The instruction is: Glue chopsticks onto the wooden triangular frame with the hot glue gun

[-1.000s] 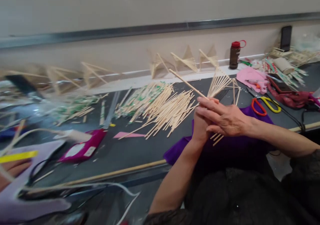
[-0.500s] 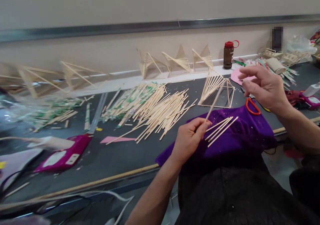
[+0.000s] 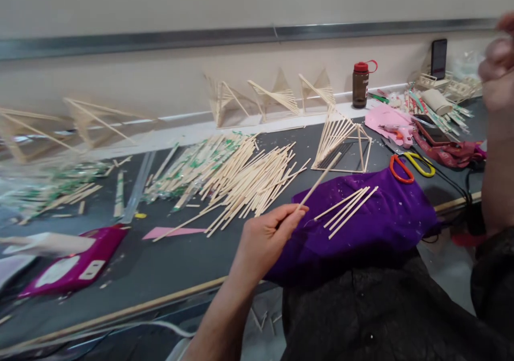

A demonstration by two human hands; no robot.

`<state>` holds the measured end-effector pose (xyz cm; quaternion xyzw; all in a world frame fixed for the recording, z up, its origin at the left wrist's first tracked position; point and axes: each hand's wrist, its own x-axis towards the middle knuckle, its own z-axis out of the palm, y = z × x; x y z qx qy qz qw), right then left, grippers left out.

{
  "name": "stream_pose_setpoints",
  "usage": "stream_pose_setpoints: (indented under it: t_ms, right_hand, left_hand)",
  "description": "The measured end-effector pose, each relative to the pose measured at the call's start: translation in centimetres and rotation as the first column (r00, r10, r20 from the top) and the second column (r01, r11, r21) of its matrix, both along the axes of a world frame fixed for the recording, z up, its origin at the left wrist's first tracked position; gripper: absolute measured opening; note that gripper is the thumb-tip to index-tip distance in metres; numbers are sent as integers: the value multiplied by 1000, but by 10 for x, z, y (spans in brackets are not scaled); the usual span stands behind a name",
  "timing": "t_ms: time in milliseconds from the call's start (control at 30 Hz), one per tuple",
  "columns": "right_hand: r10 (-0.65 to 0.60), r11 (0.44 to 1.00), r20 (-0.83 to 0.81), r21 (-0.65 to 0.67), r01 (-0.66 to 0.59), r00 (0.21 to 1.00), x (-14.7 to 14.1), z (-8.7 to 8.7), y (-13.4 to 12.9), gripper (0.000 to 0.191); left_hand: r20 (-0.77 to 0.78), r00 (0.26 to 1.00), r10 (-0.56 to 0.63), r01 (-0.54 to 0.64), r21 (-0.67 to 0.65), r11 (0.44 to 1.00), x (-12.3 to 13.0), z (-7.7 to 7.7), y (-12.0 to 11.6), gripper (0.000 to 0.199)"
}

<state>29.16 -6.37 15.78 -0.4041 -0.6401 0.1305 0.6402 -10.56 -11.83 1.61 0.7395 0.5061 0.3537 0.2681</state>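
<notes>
A thin, straight, pale wooden stick is held above the far left corner of the spread purple cloth. It looks light, stiff and fairly smooth, slim enough to snap if bent; a pinch near one end or at mid-length should suit it. Its long axis slants away and to the right, the free end pointing beyond the cloth's far edge. The left hand, at the cloth's left edge, has its grip closed, thumb against fingers, on the stick's near end. The right hand, raised well to the right of the cloth, is blurred and cut off; I cannot tell how open it is or whether it holds anything. Four loose wooden sticks lie on the cloth. Just beyond it stands a slatted wooden-stick frame, and red-and-yellow-handled scissors sit at its far right edge. Left of it, a heap of bare wooden sticks covers part of the dark grey tabletop.
</notes>
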Motion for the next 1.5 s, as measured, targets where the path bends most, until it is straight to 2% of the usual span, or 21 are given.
stream_pose_setpoints:
  t_ms: [33, 67, 100, 133, 167, 200, 267, 333, 433, 567, 700, 833, 933, 1000, 1033, 1133, 1200, 1267, 1333, 1400, 1500]
  right_hand:
    - [26, 999, -98, -25, -29, 995, -14, -5, -4, 41]
    - [86, 982, -47, -165, -93, 995, -32, -13, -8, 37]
    - [180, 952, 76, -264, -155, 981, -53, -22, -13, 39]
    - [306, 911, 211, -347, -221, 929, -72, -31, -18, 34]
    - [391, 893, 306, -357, -276, 868, -88, -39, -22, 26]
    - [399, 904, 353, -306, -299, 846, -99, -45, -26, 21]
    - [388, 915, 353, -256, -311, 851, -108, -52, -28, 12]
    - [391, 900, 246, -303, -313, 887, -103, -53, -26, 8]
    - [433, 831, 21, -397, -390, 901, -93, -51, -18, 9]
    - [455, 776, -279, -341, -530, 846, -95, -47, -5, 20]
    - [389, 809, -420, -269, -522, 820, -93, -41, 14, 23]
    - [246, 883, -470, -252, -396, 847, -68, -33, 39, 13]
    - [141, 897, -476, -310, -316, 868, -46, -31, 59, 17]
    - [105, 882, -475, -361, -302, 874, -37, -33, 74, 15]
    - [95, 869, -477, -388, -306, 874, -35, -35, 81, 13]
    - [96, 800, -478, -485, -353, 873, -38, -43, 103, 7]
    - [122, 745, -489, -530, -405, 864, -44, -51, 117, 13]
    - [126, 698, -517, -560, -446, 847, -50, -61, 130, 17]
    - [106, 653, -532, -600, -463, 840, -56, -72, 141, 16]
    - [81, 611, -525, -645, -458, 847, -60, -84, 149, 14]
    - [51, 581, -504, -687, -436, 862, -62, -101, 155, 15]
  left_hand:
    - [8, 1000, -4, 4, -3, 1000, 2, 3, 0, 21]
    - [14, 1000, -20, 20, -1, 1000, 6, 7, -1, 22]
    - [17, 999, -43, 43, 4, 999, 12, 10, -2, 23]
    - [17, 997, -71, 71, 7, 997, 18, 13, -2, 24]
    - [19, 995, -94, 94, 10, 996, 24, 15, -3, 25]
    - [20, 993, -116, 116, 7, 993, 29, 16, -3, 25]
    - [40, 991, -130, 130, 1, 992, 37, 17, -1, 25]
    - [84, 990, -114, 115, -12, 993, 41, 16, 2, 24]
    - [167, 982, -92, 100, -41, 994, 47, 19, 9, 22]
    - [310, 946, -99, 133, -92, 987, 57, 28, 19, 20]
    - [392, 915, -94, 163, -146, 976, 57, 30, 27, 24]
    - [297, 948, -110, 192, -264, 945, 44, 21, 35, 25]
    - [269, 953, -141, 229, -331, 915, 41, 17, 43, 14]
    - [371, 922, -112, 273, -417, 867, 44, 16, 49, 6]
    - [453, 890, -55, 303, -496, 814, 47, 15, 52, 9]
    - [647, 727, 230, 442, -698, 564, 61, 14, 63, 27]
    - [693, 606, 391, 517, -717, 468, 70, 14, 72, 26]
    - [694, 501, 516, 553, -716, 426, 76, 13, 82, 25]
    - [663, 427, 615, 578, -723, 379, 81, 13, 91, 36]
    - [627, 379, 681, 589, -731, 345, 85, 11, 99, 44]
    - [599, 348, 721, 581, -742, 335, 88, 8, 105, 44]
